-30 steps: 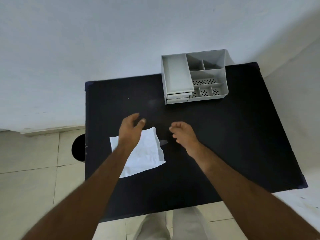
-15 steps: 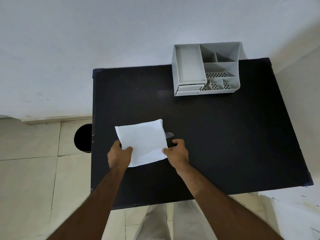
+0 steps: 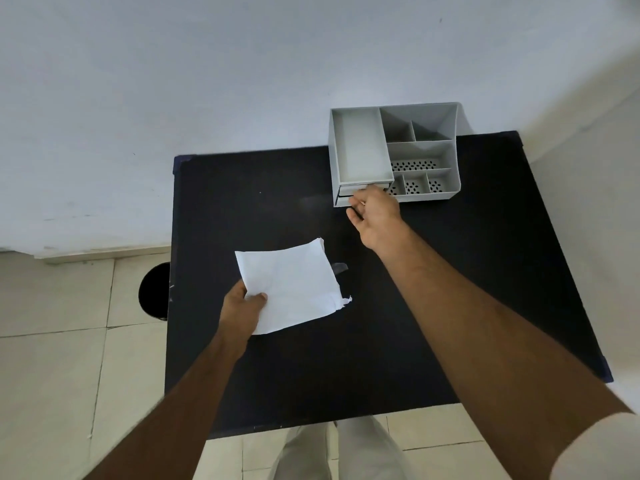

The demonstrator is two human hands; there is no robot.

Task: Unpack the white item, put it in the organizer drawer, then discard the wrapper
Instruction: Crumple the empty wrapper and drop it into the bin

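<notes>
A white paper wrapper [image 3: 294,289] lies flat on the black table [image 3: 450,271], torn at its right corner. My left hand [image 3: 242,310] pinches its near-left corner between thumb and fingers. The grey organizer [image 3: 446,161] stands at the table's far edge, with two small drawers [image 3: 343,197] at its front left. My right hand [image 3: 375,213] is stretched out to those drawer fronts, fingers curled and touching them. Whether it holds the white item or grips a drawer is hidden by the hand. A small grey scrap [image 3: 340,268] lies just right of the wrapper.
A round black bin [image 3: 154,292] stands on the tiled floor against the table's left side. A white wall runs behind the table. My legs show below the table's near edge.
My right hand has let go of the wrapper's right edge and reached forward to the organizer's drawer fronts. My left hand still holds the wrapper's near-left corner.
</notes>
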